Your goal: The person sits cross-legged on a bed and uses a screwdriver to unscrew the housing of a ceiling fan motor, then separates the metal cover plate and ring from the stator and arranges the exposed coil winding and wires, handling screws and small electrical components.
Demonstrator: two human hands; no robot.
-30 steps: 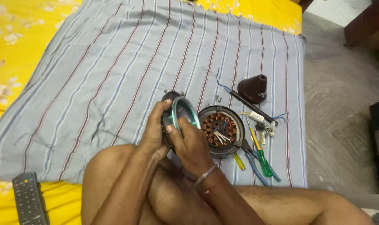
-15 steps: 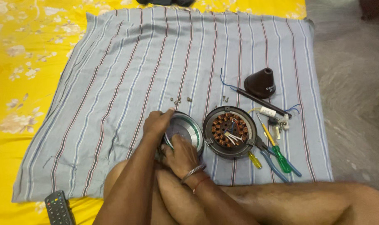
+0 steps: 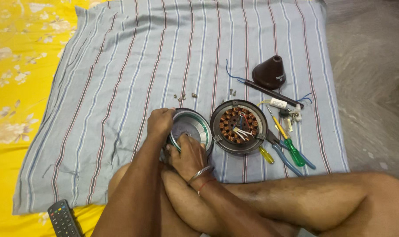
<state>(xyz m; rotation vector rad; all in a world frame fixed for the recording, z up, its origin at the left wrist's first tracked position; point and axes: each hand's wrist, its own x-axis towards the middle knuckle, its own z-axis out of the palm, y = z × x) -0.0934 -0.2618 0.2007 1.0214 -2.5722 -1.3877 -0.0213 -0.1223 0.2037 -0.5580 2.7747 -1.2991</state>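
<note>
Remote control (image 3: 63,219): dark handset, lower left of frame, on the yellow floral sheet (image 3: 15,79); its lower end is cut off by the frame edge.
Striped cloth (image 3: 120,66): grey with red and blue stripes, spread over the sheet, fills the centre of the frame.
Loose screws (image 3: 182,96): small cluster on the cloth, just above the cover; a second pair sits further right, near upper centre.
Left hand (image 3: 160,123): closed over the upper-left rim of the cover, fingers curled on the edge, grasping it.
Fan motor cover (image 3: 191,127): round metal shell, centre of frame, lying flat on the cloth with its hollow side up; it sits between the two hands, just above the person's crossed legs.
Right hand (image 3: 188,153): at the cover's lower rim, fingertips pressed into or onto the shell; bangle and red thread at the wrist. Whether it pinches the rim or only rests there, cannot tell.
Nearer hand: both touch the cover; neither has to reach.
Stator (image 3: 238,126): round housing with copper windings, just beside the cover to the right, nearly touching.
Pliers and screwdrivers (image 3: 287,147): blue, green and yellow handles, right of the stator, lying slantwise.
Dark cone canopy (image 3: 269,72): upper right, upright, with a rod and wires beside it.
Hidden: the cover's lower-left rim lies under the hands.
</note>
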